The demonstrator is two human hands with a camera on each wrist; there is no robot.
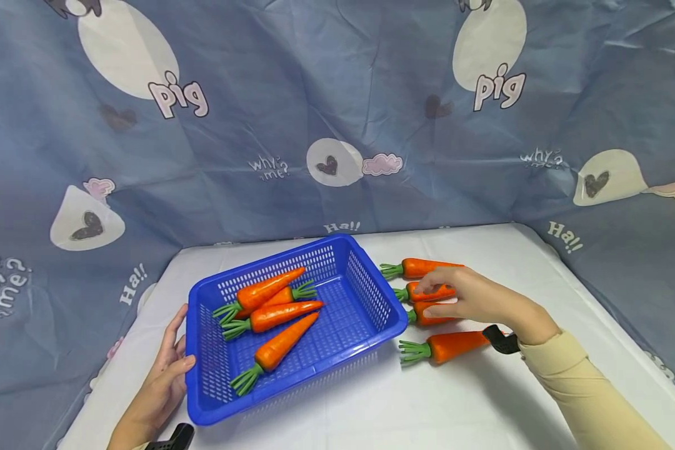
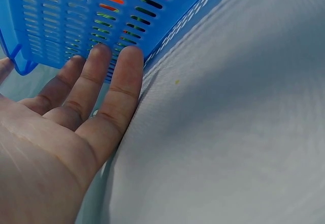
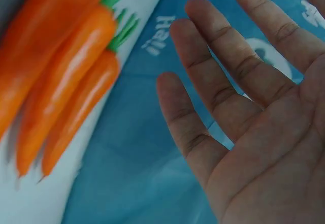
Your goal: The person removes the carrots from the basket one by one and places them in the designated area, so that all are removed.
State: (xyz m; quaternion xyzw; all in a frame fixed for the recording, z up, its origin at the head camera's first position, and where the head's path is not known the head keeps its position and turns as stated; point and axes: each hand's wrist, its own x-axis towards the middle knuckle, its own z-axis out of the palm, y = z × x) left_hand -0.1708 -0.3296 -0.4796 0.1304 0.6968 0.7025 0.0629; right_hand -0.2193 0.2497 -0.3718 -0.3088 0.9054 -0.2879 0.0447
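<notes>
A blue plastic basket [image 1: 349, 312] with slotted walls stands on the left and middle of the table. Several orange carrots [image 1: 275, 317] with green stem tops lie inside, mostly toward its left part. My left hand [image 1: 165, 375] is at the basket's left wall, thumb by the rim; in the left wrist view, nearly straight fingers [image 2: 124, 76] rest against the slotted wall. Right of the basket, several carrots lie in a row, tops pointing left, the nearest carrot [image 1: 455, 345] set apart. Above the middle ones hovers my right hand [image 1: 472, 297], its fingers [image 3: 195, 51] spread and holding nothing.
A white cloth [image 1: 371, 400] covers the table. Behind and at both sides hangs a blue printed curtain [image 1: 247, 206]. Each wrist wears a black strap piece, such as the black mount [image 1: 500, 339] on the right.
</notes>
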